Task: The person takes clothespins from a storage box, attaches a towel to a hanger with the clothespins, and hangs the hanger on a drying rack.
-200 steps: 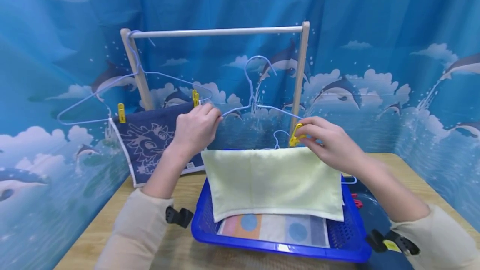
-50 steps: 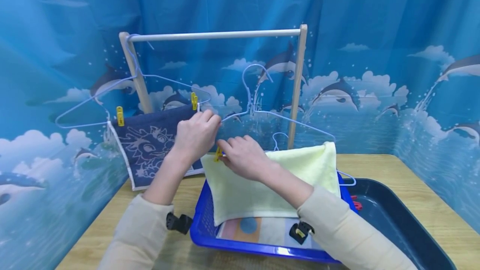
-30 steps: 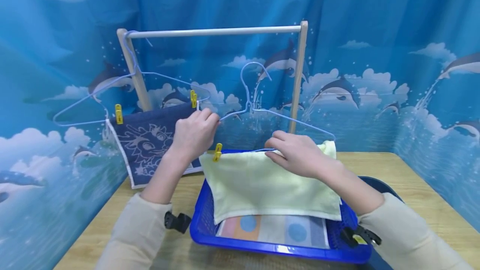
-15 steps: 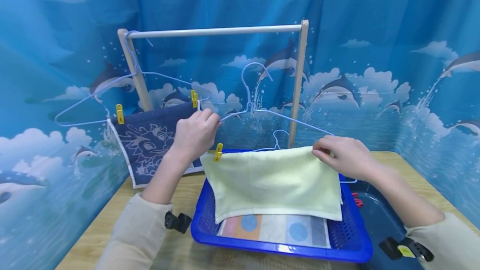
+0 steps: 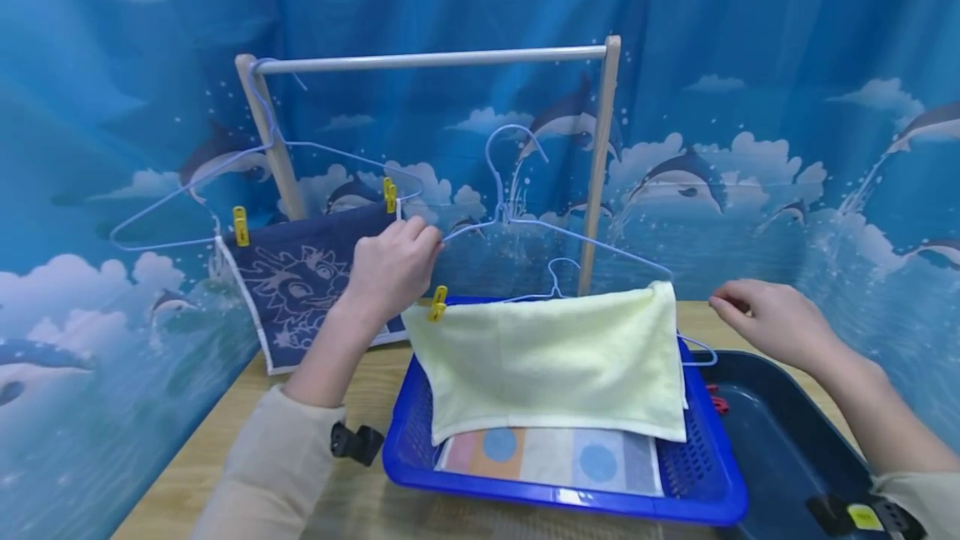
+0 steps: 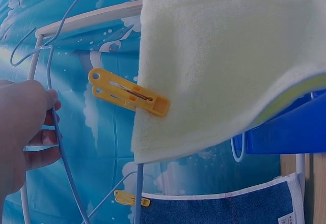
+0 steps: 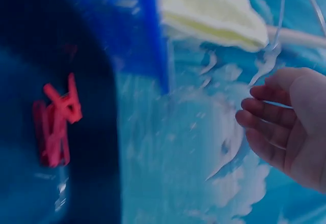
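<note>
My left hand (image 5: 396,265) grips the left arm of a light-blue wire hanger (image 5: 501,182); the left wrist view shows its fingers curled round the wire. Over the hanger's lower bar drapes a pale yellow towel (image 5: 555,365). One yellow clothespin (image 6: 130,92) clamps the towel's top edge near its left end, while the right end carries none. My right hand (image 5: 780,323) is off to the right of the towel, in the air above the dark tray. Its fingers are loosely bent and hold nothing in the right wrist view (image 7: 285,119).
Below the towel stands a blue basket (image 5: 562,497) with a patterned cloth (image 5: 547,461) inside. Red clothespins (image 7: 56,122) lie in the dark tray (image 5: 780,440) at right. A navy towel (image 5: 300,282) hangs from another hanger on the rack (image 5: 435,62) at left.
Earlier my right hand brought a yellow clothespin to the towel's left end, where it now stays clamped. Since then the hand slid along the top edge, let go and moved right. My left hand has stayed.
</note>
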A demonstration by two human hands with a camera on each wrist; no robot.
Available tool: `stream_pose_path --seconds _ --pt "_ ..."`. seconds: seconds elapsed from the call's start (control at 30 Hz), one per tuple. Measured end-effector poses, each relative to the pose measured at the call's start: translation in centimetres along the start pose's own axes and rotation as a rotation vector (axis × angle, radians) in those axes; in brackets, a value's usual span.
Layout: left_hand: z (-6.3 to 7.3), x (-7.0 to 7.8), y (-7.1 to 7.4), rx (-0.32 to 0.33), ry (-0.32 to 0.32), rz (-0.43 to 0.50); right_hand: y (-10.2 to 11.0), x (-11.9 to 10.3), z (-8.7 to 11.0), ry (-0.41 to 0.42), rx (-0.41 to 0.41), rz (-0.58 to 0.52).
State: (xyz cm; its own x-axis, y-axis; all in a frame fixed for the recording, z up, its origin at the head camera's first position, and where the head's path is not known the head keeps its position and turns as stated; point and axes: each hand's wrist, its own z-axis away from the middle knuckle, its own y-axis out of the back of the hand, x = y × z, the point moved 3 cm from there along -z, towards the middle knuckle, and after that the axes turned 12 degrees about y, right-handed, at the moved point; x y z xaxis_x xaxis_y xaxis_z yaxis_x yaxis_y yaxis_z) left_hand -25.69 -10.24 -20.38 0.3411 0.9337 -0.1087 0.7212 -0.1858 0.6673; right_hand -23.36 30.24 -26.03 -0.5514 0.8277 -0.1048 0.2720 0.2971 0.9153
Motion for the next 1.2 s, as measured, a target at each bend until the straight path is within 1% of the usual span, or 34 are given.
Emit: stream_pose_path --seconds 0.13,0.2,0.3,0.4,0.57,0.67,0.77,0.87,0.97,1.03,1.13,1.2 --pt "0.0 0.1 0.0 -0.003 -0.001 -0.001 -1.2 2.4 0.8 -0.089 -0.080 -0.032" --pt "0.0 0.1 0.0 -0.008 0.000 -0.001 -1.9 3.5 1.2 -0.116 -0.128 -0.053" --pt "0.1 0.2 -0.1 -0.016 0.003 -0.001 -2.9 4.7 1.8 -0.120 -0.177 -0.068" --pt "0.1 0.1 -0.1 -0.017 0.004 0.000 -3.8 5.3 2.2 -0.108 -0.195 -0.079" --pt "0.1 0.1 0.0 -0.008 0.000 0.001 -5.0 5.4 2.4 -0.066 -0.236 -0.129" --pt "0.1 0.1 0.0 -0.012 0.004 -0.003 -5.9 5.1 2.5 -0.030 -0.283 -0.135" --pt "0.1 0.1 -0.1 -0.018 0.008 -0.003 -6.9 4.9 2.7 -0.031 -0.340 -0.161" --pt "0.2 0.1 -0.1 -0.017 0.008 0.000 -7.7 4.9 3.0 -0.054 -0.378 -0.219" --pt "0.2 0.1 -0.1 -0.015 0.008 0.001 -8.5 5.0 3.4 -0.097 -0.397 -0.282" --pt "0.2 0.1 -0.1 -0.016 0.010 0.001 -8.9 5.1 3.6 -0.143 -0.420 -0.318" --pt "0.2 0.1 -0.1 -0.023 0.014 -0.001 -9.6 5.3 4.0 -0.199 -0.461 -0.330" --pt "0.3 0.0 -0.1 -0.028 0.016 -0.001 -9.9 5.4 4.0 -0.213 -0.479 -0.315"
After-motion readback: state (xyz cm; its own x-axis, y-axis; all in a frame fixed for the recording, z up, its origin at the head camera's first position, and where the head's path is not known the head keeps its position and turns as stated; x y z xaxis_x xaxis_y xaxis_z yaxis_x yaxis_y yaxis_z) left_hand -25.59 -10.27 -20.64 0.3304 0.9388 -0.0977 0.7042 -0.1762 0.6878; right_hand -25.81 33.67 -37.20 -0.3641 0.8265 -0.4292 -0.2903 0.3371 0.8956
